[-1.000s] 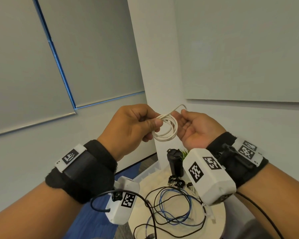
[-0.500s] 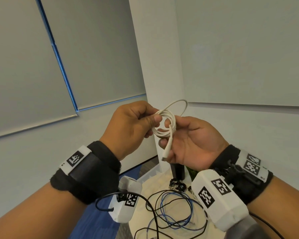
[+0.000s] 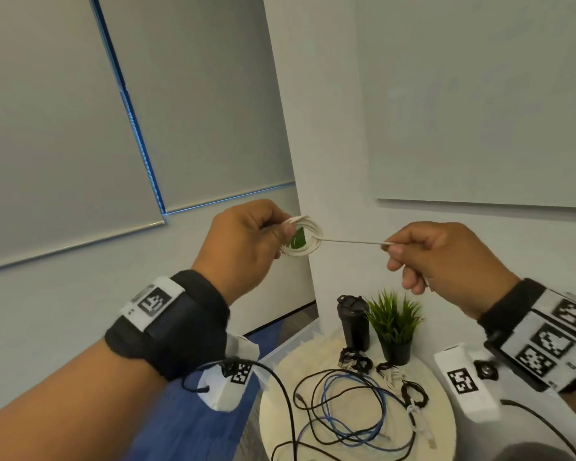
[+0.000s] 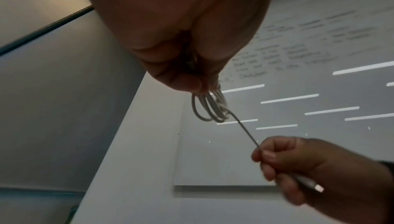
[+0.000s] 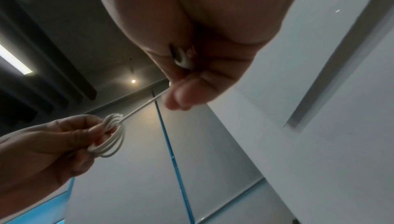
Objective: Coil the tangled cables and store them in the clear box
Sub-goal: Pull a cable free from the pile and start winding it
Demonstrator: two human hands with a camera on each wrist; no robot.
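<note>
Held in the air above the round white table (image 3: 439, 424), left hand (image 3: 243, 241) pinches the small coil of thin white cable (image 3: 308, 242) between thumb and curled fingers, its free end running taut rightward to right hand (image 3: 443, 257), fingers curled round it, plug end protruding below.

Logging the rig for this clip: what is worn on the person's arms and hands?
Both hands are bare, no gloves or sleeves. The left wrist carries a wide black band with a white tag printed with a black square marker. The right wrist has a black band with several such markers. A white boxy camera unit, also marked, hangs under each wrist, with thin black cables trailing.
</note>
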